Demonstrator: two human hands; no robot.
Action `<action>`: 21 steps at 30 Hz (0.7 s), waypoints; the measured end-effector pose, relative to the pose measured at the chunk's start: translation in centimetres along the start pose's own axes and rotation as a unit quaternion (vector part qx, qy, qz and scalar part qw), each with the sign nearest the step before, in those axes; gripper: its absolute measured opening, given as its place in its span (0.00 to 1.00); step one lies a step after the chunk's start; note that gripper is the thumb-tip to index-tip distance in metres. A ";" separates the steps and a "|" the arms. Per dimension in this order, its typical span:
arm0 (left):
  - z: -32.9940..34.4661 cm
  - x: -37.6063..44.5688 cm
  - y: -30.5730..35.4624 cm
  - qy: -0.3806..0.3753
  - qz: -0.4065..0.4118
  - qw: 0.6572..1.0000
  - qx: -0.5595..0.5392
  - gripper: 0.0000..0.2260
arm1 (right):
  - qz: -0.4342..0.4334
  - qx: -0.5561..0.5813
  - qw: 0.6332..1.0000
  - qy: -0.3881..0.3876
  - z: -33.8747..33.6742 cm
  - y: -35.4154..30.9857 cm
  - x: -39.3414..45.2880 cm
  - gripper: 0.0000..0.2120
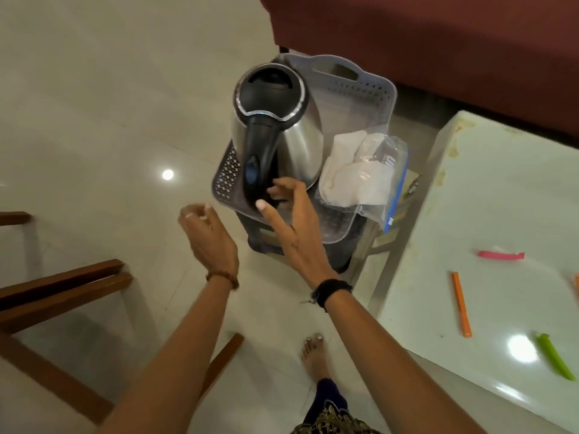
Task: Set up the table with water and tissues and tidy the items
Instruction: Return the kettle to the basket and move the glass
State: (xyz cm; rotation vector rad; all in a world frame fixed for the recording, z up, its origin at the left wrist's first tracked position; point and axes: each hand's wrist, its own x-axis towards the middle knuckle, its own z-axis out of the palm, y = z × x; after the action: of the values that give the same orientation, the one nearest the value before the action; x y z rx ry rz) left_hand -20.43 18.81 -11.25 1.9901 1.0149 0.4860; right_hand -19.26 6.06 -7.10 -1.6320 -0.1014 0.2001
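A steel kettle [300, 133] with a black lid and handle stands in a grey perforated plastic basket [360, 89] set on a dark stool. Beside it on the right lies a clear zip bag of white tissues [360, 173], partly over the basket's rim. My right hand [291, 214] is open, fingers spread just below the kettle handle's lower end, thumb close to the handle. My left hand [206, 236] hovers left of the basket, fingers loosely curled, holding nothing.
A white table [488, 214] fills the right side, with pink [501, 255], orange [461, 303] and green [556, 355] clips on it. A dark red sofa [438, 42] stands behind the basket. Wooden chair legs [62, 286] are at the left. My bare foot [315, 355] is on the tiled floor.
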 end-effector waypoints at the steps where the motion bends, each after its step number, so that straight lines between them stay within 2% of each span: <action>1: -0.1 -2.6 -0.4 0.030 0.011 0.999 0.007 0.06 | -0.005 -0.013 1.000 0.027 -1.7 0.5 -1.0 0.14; 2: -0.1 -5.5 -0.4 0.022 0.026 0.999 0.000 0.04 | -0.003 -0.023 0.998 0.054 -3.5 0.9 -2.1 0.12; 4: 0.5 -11.4 -0.1 -0.057 0.047 0.997 -0.029 0.03 | 0.010 -0.037 0.995 0.097 -7.7 1.7 -4.5 0.11; 6: 1.9 -17.3 0.8 -0.151 0.032 0.987 -0.051 0.04 | 0.023 -0.066 0.988 0.138 -12.8 2.4 -7.4 0.15; 10: 6.0 -27.5 4.1 -0.331 0.057 0.940 -0.054 0.02 | 0.059 -0.112 0.970 0.209 -23.7 3.6 -13.7 0.21; 13: 9.7 -34.9 7.0 -0.435 0.075 0.896 -0.049 0.04 | 0.086 -0.140 0.956 0.242 -32.3 4.3 -18.7 0.22; 18: 14.4 -45.1 9.4 -0.518 0.069 0.851 -0.050 0.05 | 0.116 -0.174 0.929 0.305 -44.5 5.2 -26.4 0.23; 21: 17.1 -49.2 10.2 -0.552 0.076 0.829 -0.046 0.09 | 0.133 -0.182 0.917 0.329 -50.1 6.4 -29.5 0.23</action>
State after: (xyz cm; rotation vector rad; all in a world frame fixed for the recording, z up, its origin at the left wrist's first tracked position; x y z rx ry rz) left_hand -34.09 -32.49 -11.49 1.8048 0.0855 -0.5272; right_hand -38.94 -48.97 -8.38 -2.0019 0.6357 -0.1821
